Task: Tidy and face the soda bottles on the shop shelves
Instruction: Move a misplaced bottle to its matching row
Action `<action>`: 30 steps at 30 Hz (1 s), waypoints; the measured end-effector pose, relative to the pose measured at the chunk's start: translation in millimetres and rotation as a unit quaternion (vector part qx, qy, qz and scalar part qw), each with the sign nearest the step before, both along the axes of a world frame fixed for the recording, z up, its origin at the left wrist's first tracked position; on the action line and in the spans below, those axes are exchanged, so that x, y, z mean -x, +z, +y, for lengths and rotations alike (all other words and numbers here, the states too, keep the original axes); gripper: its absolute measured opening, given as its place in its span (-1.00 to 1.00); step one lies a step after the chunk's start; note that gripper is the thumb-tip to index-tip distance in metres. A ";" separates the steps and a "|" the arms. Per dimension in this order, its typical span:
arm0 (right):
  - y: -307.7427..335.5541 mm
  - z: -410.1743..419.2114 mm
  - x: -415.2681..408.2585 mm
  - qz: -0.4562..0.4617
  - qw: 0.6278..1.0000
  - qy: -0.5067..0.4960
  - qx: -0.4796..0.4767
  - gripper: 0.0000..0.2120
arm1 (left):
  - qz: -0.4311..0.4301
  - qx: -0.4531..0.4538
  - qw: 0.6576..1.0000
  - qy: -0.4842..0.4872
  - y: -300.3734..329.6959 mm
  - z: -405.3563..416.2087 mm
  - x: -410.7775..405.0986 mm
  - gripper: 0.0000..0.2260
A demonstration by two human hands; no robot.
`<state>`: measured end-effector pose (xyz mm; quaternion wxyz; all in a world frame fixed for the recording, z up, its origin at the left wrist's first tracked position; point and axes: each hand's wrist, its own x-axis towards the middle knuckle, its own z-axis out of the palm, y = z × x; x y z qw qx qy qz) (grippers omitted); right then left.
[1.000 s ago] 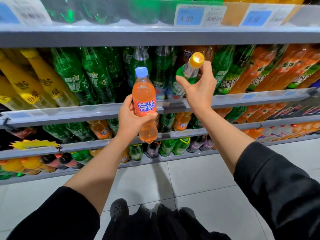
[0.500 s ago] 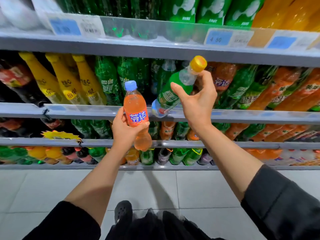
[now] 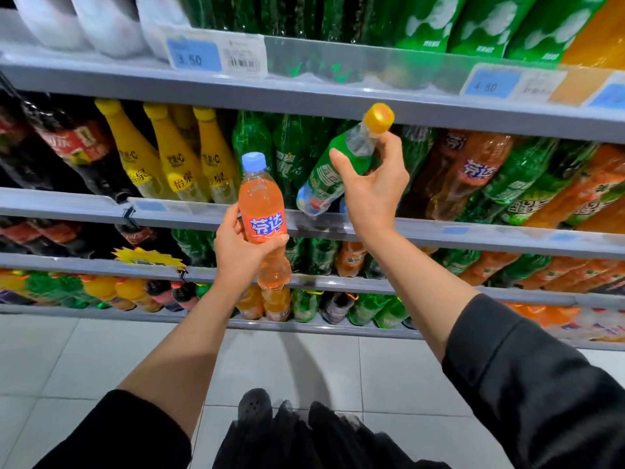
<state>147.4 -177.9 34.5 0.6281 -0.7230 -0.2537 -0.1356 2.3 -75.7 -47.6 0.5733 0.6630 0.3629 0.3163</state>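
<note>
Orange soda bottle point(image 3: 263, 211) sits upright in our left hand point(image 3: 241, 252), fingers wrapped round it, while our right hand point(image 3: 373, 187) grips the green bottle point(image 3: 333, 174) tilted above the shelf rail point(image 3: 473, 236); we should seat it label-out.

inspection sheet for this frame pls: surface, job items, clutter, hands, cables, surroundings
Surface: shelf rail, stocked rows behind it.
Job's things: orange bottle upright, blue cap; green bottle tilted, yellow cap, in front of the shelf.
Clutter: yellow promo tag clipped to a lower rail.
Hands: left hand holds orange bottle; right hand holds green bottle near its neck.
Cables: nothing seen.
Surroundings: price tag reads 3.50; tiled floor.
</note>
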 end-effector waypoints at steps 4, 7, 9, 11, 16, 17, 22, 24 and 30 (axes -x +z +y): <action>0.7 3.3 -1.0 -0.008 1.000 0.005 0.013 -0.56 | -0.008 -0.005 1.000 -0.021 0.4 3.6 -3.5 -0.36; 1.3 3.5 -0.5 -0.010 1.000 0.007 0.018 -0.58 | -0.017 -0.003 0.999 -0.032 1.0 2.4 -6.5 -0.36; 1.3 1.7 -1.3 -0.003 1.000 0.006 0.015 -0.58 | -0.020 -0.004 0.999 -0.039 0.6 2.2 -7.4 -0.37; 1.8 -0.8 -2.2 0.004 1.000 0.002 0.013 -0.59 | -0.019 -0.007 0.999 -0.046 -0.1 2.6 -7.6 -0.38; 4.2 -12.0 -0.1 0.003 1.000 -0.019 0.020 -0.58 | -0.013 -0.008 0.998 -0.063 0.2 -0.5 -6.9 -0.34; 3.9 -16.4 0.0 0.004 1.000 -0.024 0.018 -0.58 | -0.012 -0.008 0.997 -0.072 1.5 -2.8 -7.9 -0.34; 0.9 -49.6 -6.2 0.002 0.999 -0.043 0.025 -0.58 | -0.001 -0.018 0.993 -0.117 6.3 -24.0 -23.0 -0.35; 2.1 -65.7 -14.2 -0.002 0.998 -0.055 0.029 -0.58 | -0.004 -0.018 0.992 -0.129 7.9 -34.2 -32.2 -0.34; 12.5 -110.0 -52.2 -0.023 0.990 -0.137 0.036 -0.56 | -0.007 -0.020 0.987 -0.157 13.5 -61.0 -60.4 -0.31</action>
